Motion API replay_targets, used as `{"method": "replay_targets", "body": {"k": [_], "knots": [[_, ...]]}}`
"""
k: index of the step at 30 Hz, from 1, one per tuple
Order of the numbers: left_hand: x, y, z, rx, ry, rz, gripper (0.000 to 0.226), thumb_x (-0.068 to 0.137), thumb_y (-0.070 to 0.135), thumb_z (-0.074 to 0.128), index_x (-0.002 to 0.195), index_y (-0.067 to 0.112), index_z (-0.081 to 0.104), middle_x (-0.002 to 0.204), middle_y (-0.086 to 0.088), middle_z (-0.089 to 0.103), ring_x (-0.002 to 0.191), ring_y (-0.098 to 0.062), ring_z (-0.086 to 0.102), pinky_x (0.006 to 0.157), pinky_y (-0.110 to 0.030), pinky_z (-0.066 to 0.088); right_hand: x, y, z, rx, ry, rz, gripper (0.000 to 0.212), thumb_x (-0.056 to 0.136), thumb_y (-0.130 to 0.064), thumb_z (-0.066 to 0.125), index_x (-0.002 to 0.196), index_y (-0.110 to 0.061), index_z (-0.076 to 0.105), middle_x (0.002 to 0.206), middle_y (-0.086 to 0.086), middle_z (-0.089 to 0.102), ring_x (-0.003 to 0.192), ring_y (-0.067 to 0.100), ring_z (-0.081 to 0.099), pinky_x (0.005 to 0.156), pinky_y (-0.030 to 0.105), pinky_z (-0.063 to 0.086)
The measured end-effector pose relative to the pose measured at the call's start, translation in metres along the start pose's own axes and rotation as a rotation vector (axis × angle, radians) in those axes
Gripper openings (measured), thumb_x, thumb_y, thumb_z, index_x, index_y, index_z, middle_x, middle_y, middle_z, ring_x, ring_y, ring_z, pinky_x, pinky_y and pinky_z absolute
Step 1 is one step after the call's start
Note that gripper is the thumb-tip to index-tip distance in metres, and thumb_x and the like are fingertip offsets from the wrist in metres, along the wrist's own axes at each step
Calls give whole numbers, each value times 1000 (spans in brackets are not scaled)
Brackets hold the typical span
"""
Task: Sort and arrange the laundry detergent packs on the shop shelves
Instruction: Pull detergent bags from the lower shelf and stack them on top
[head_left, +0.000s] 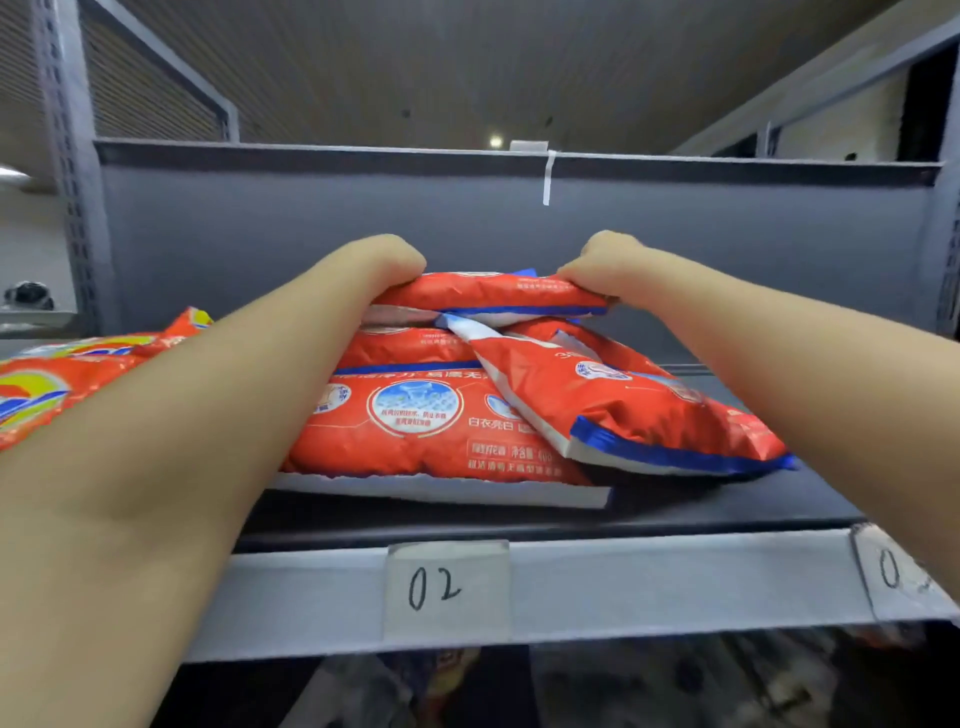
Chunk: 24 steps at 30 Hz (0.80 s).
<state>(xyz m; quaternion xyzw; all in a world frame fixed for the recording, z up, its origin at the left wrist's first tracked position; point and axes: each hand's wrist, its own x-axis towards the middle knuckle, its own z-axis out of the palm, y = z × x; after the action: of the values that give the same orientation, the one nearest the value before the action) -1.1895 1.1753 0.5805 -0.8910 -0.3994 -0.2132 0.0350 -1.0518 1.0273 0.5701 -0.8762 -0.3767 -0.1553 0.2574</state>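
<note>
Both arms reach into the grey shelf, and the two hands hold one red detergent pack by its ends. The left hand has its fingers curled down over the pack's left end; the right hand pinches the right end, knuckles up. The fingertips themselves are tucked out of sight behind the pack.

This top pack sits at the back of the shelf, near the grey rear panel, on a heap of like packs. Under it lies a large red pack flat along the shelf's front edge, white seam forward. A third pack with blue trim leans across that one's right side, tilted down toward the right. At the shelf's left end lies an orange pack with a yellow and blue logo.

A paper label reading 02 is stuck on the shelf's front lip, with another label at the right corner.
</note>
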Motion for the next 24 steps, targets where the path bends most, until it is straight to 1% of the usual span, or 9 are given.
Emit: {"method": "replay_targets", "body": {"k": [2, 5, 8, 11, 12, 14, 17, 21, 24], "knots": [[-17, 6, -2, -19, 62, 10, 38, 101, 17, 34, 129, -2, 51, 138, -20, 48, 126, -34, 46, 99, -37, 36, -15, -2, -8, -109, 131, -70, 18, 88, -15, 48, 80, -3, 58, 79, 14, 53, 70, 32, 54, 57, 24, 36], [-47, 7, 0, -42, 155, 94, 37, 96, 24, 40, 117, 0, 60, 128, -21, 56, 117, -38, 52, 93, -38, 42, -46, -4, -22, -211, 227, -158, 26, 86, -13, 47, 102, -4, 65, 98, 19, 60, 79, 34, 48, 69, 30, 40], [-92, 11, -2, -59, 208, 183, 25, 89, 26, 43, 90, 11, 62, 111, -18, 63, 100, -38, 56, 79, -35, 41, -86, -8, -32, -291, 265, -249, 26, 86, -14, 46, 100, -1, 64, 103, 24, 61, 78, 35, 48, 70, 33, 39], [-148, 16, -2, -87, 243, 233, 25, 89, 26, 40, 76, 10, 54, 97, -15, 61, 85, -32, 48, 73, -33, 36, -138, -12, -39, -322, 260, -326, 24, 86, -13, 45, 93, -1, 65, 90, 26, 57, 73, 34, 44, 66, 33, 37], [-168, 16, -2, -101, 251, 253, 28, 90, 26, 40, 77, 8, 57, 96, -15, 61, 84, -32, 49, 72, -32, 36, -156, -12, -41, -312, 252, -352, 25, 87, -14, 45, 92, -2, 66, 88, 25, 58, 73, 35, 45, 66, 33, 36], [-208, 13, 0, -149, 274, 297, 33, 92, 26, 39, 93, 7, 67, 104, -16, 65, 94, -35, 54, 75, -34, 40, -193, -11, -40, -266, 225, -401, 27, 88, -17, 45, 94, -4, 67, 92, 26, 62, 77, 37, 50, 67, 33, 38], [-265, 2, 10, -276, 318, 321, 34, 95, 28, 41, 111, 14, 67, 117, -7, 65, 109, -28, 55, 84, -33, 40, -250, -4, -32, -176, 217, -451, 31, 92, -24, 46, 98, -4, 69, 97, 23, 65, 87, 40, 55, 72, 37, 42], [-332, -23, 42, -459, 339, 353, 29, 96, 25, 47, 114, 15, 66, 117, 0, 65, 110, -16, 55, 90, -25, 37, -319, 11, -3, 35, 181, -437, 26, 94, -25, 50, 101, -10, 70, 101, 10, 70, 94, 30, 61, 81, 38, 47], [-367, -45, 82, -491, 264, 286, 27, 96, 26, 48, 116, 20, 66, 117, 4, 63, 112, -13, 53, 91, -21, 36, -355, 26, 36, 138, 59, -354, 23, 94, -28, 52, 102, -15, 69, 95, 0, 70, 91, 19, 63, 79, 32, 49]]}}
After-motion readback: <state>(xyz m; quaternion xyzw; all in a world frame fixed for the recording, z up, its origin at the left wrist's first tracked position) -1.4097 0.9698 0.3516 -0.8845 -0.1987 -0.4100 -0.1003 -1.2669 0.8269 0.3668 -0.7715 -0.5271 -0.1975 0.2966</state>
